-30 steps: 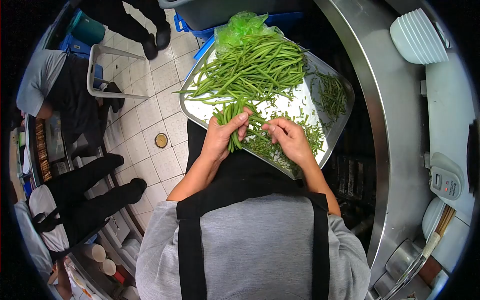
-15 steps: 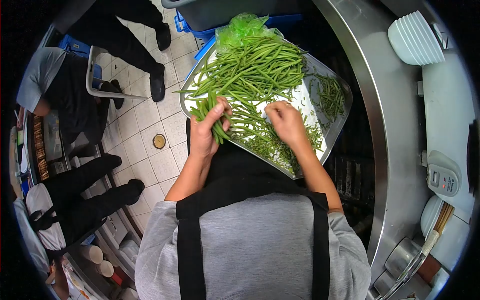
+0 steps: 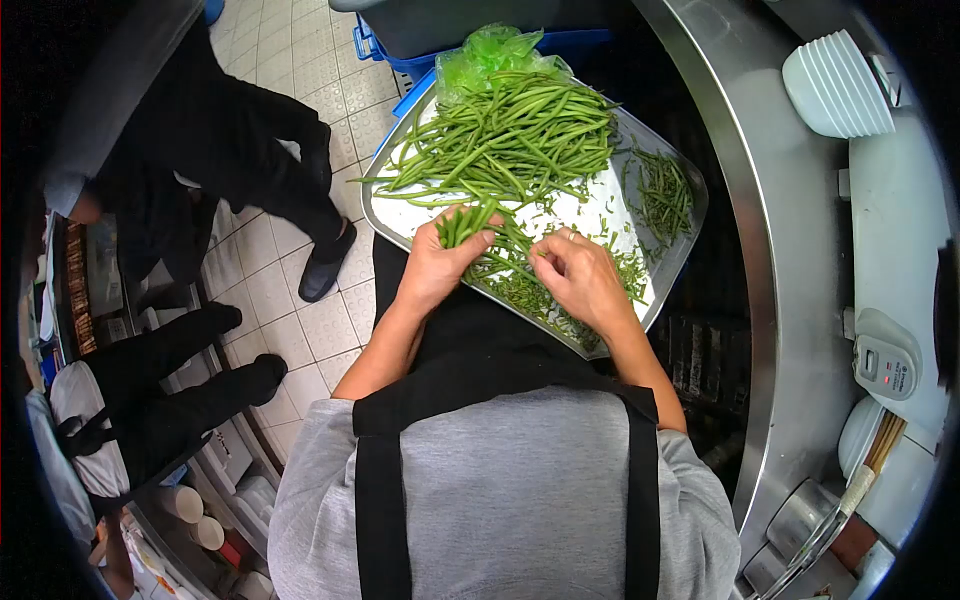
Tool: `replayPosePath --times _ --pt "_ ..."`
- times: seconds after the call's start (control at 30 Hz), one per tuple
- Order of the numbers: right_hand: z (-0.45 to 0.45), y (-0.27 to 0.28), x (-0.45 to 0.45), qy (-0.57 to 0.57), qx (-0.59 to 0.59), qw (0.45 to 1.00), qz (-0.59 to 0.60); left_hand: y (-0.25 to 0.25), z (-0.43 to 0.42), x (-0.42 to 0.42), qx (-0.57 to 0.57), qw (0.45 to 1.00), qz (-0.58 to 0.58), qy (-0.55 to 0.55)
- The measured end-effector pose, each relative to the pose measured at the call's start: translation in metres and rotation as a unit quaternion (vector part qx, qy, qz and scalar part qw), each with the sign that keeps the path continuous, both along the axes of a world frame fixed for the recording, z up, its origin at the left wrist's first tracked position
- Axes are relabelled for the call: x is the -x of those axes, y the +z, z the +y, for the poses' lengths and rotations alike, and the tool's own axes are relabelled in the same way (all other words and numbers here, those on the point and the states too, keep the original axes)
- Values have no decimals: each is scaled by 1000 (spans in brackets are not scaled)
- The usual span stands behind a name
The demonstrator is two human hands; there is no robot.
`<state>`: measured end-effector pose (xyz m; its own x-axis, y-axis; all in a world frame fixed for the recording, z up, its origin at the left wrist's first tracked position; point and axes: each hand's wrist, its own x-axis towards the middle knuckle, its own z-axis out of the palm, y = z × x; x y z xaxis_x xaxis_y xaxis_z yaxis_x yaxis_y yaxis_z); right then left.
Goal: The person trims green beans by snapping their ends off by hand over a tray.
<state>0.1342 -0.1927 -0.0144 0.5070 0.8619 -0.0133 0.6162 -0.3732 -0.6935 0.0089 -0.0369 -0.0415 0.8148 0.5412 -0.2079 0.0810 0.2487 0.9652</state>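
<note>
A metal tray (image 3: 655, 308) lies across my lap, with a large pile of green beans (image 3: 520, 135) on its upper part. My left hand (image 3: 440, 262) is wrapped round a bunch of green beans above the tray's near edge. Just right of it, my right hand (image 3: 577, 270) has its thumb and fingers pinched together at the ends of beans; what exactly lies between the fingertips is too small to tell. Cut bean bits (image 3: 525, 292) are scattered below both hands. Thin dark green pieces (image 3: 663, 197) form a small heap at the tray's right side.
A green plastic bag (image 3: 490, 62) rests at the tray's top edge, by a grey bin (image 3: 450, 25). One person's legs (image 3: 250, 150) are close on the left; other people stand beyond. Stacked white bowls (image 3: 835, 85) and a steel counter edge (image 3: 745, 200) are on the right.
My left hand moved away with its beans, then came back beside my right hand. My right hand dipped slightly toward the beans. At the left, a person has walked nearer.
</note>
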Motion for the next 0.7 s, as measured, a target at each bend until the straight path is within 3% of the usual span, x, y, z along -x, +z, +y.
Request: replayPosePath --times 0.1,0.23,0.53,0.63,0.7 --pt "-10 8 0 24 -21 998 52 -3 2 -3 -118 987 -34 -102" --pt "-13 19 -3 -2 -35 997 75 9 -1 -1 -86 978 11 -189" --pt "-20 19 -9 -25 -93 989 115 -2 -11 -2 -96 984 36 -146" --pt "-17 4 -12 -103 -173 979 30 0 -16 -5 -89 982 23 -162" --pt "-21 -10 -25 -185 -255 936 156 0 -18 -4 -44 986 29 -160"
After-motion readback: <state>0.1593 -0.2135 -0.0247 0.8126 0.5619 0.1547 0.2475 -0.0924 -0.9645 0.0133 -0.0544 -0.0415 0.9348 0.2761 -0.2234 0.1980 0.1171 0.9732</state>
